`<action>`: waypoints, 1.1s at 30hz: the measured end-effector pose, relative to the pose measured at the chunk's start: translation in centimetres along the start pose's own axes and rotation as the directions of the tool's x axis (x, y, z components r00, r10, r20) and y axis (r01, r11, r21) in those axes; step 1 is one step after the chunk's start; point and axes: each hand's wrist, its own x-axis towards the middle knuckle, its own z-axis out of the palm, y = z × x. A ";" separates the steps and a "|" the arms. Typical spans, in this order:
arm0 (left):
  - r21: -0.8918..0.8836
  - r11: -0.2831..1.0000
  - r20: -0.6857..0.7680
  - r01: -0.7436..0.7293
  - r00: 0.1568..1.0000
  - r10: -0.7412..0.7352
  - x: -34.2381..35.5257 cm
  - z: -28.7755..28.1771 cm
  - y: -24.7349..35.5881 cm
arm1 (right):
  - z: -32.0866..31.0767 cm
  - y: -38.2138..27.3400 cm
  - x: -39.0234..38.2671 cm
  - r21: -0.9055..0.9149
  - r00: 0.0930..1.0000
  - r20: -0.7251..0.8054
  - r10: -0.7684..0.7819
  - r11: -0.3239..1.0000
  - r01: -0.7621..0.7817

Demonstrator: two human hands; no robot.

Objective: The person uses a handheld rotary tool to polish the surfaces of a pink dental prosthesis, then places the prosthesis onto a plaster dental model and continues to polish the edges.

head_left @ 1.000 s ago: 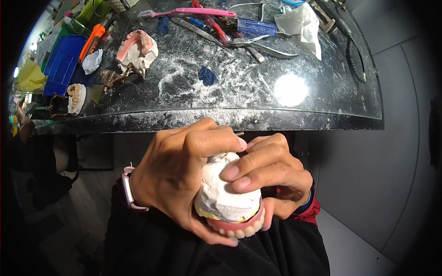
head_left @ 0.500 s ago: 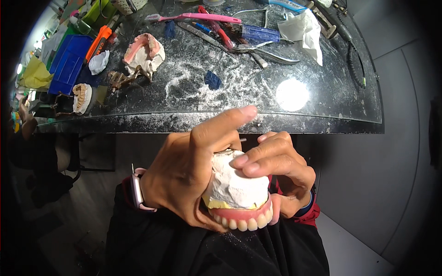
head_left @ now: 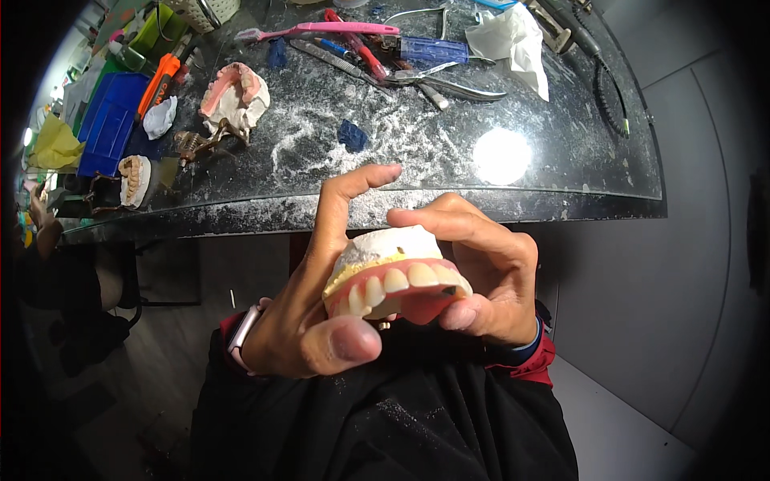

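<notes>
Between my two hands, above my lap, is a denture on a plaster model (head_left: 393, 280). White plaster forms its upper part, a thin yellow layer lies below, then pink gum with a row of cream teeth facing me. My left hand (head_left: 305, 321) grips its left side, thumb by the front teeth and index finger raised off the plaster. My right hand (head_left: 497, 272) holds the other side, thumb at the lower edge of the teeth, fingers over the top. A small dark spot shows beside the right-hand teeth. The back of the model is hidden.
White powder covers much of the dark bench (head_left: 561, 192). On it lie another pink-and-white denture model (head_left: 237, 96), a smaller tooth model (head_left: 135, 180), a metal articulator part (head_left: 210, 140), a pink toothbrush (head_left: 337, 28), pliers (head_left: 457, 86), a blue-handled tool (head_left: 433, 50) and white tissue (head_left: 513, 48).
The denture model has tipped back and risen slightly, so the teeth's lower edges and pink underside now show. My left thumb has come round to the front; my right fingers shifted on the plaster.
</notes>
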 end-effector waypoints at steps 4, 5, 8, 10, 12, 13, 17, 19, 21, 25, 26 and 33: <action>0.020 0.999 -0.085 0.032 0.996 -0.030 0.0 0.9 0.7 | 0.1 0.4 0.1 0.065 1.000 -0.022 0.023 0.998 -0.021; 0.025 0.999 -0.102 0.040 0.994 -0.037 0.0 1.0 0.7 | 0.1 0.4 0.1 0.083 0.999 -0.028 0.029 0.996 -0.027; 0.003 1.000 -0.064 0.023 0.998 -0.022 0.0 0.7 0.7 | 0.3 0.5 0.1 0.098 0.999 -0.040 0.029 0.995 -0.025; -0.004 1.000 -0.046 0.015 0.999 -0.015 0.0 0.5 0.5 | 0.3 0.6 0.2 0.095 0.999 -0.043 0.023 0.995 -0.018; -0.013 1.000 -0.047 -0.009 0.999 0.008 0.1 0.5 0.3 | 0.4 0.7 0.3 0.087 0.999 -0.044 0.019 0.996 -0.015; -0.015 1.000 -0.052 -0.020 0.998 0.020 0.0 0.6 0.3 | 0.4 0.7 0.3 0.085 0.999 -0.042 0.016 0.996 -0.012; -0.018 0.999 -0.080 -0.039 0.996 0.037 0.2 0.9 0.2 | 0.4 0.2 0.2 0.105 0.997 -0.053 0.051 0.993 -0.045; -0.017 1.000 -0.079 -0.022 0.997 0.021 0.2 1.0 0.2 | 0.4 0.0 0.2 0.127 0.996 -0.052 0.078 0.989 -0.070; -0.018 0.999 -0.114 -0.026 0.993 0.024 0.0 1.3 0.2 | 0.4 -0.1 0.4 0.103 0.998 -0.025 0.050 0.994 -0.047; -0.021 1.000 -0.092 -0.013 0.996 0.011 0.0 0.9 0.4 | 0.3 -0.1 0.2 0.108 0.997 -0.015 0.071 0.992 -0.069; -0.021 1.000 -0.074 -0.006 0.997 0.005 0.1 0.8 0.4 | 0.3 0.1 0.2 0.130 0.997 -0.030 0.075 0.989 -0.071; -0.181 0.983 -0.009 -0.024 1.000 0.022 -0.6 -0.1 -0.3 | 0.9 0.0 0.2 0.135 0.997 -0.040 0.060 0.989 -0.054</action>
